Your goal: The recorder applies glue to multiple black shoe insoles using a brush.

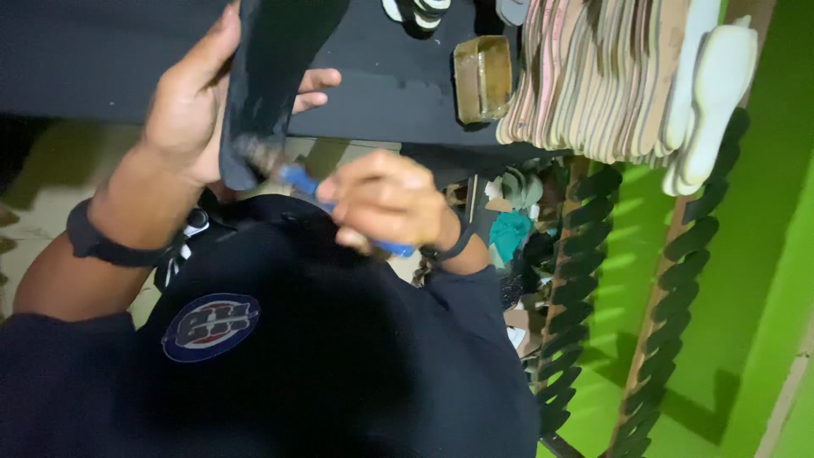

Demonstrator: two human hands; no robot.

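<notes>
Dark worktop (398, 93) across the upper frame. Upper left: my left hand (191, 106) wrapped around a black shoe sole (267, 76), held on edge. Centre: my right hand (390, 203) closed on a blue-handled brush (297, 180), bristles touching the sole's lower end. Upper centre: brown tin (483, 78). Upper right: stacked pale insoles (619, 76). Right edge: green wall (763, 280).

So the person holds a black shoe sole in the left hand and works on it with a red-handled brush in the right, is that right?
Not quite: the head view shows the brush has a blue handle, not red. The left hand does hold the black sole, and the right hand works the brush.
</notes>
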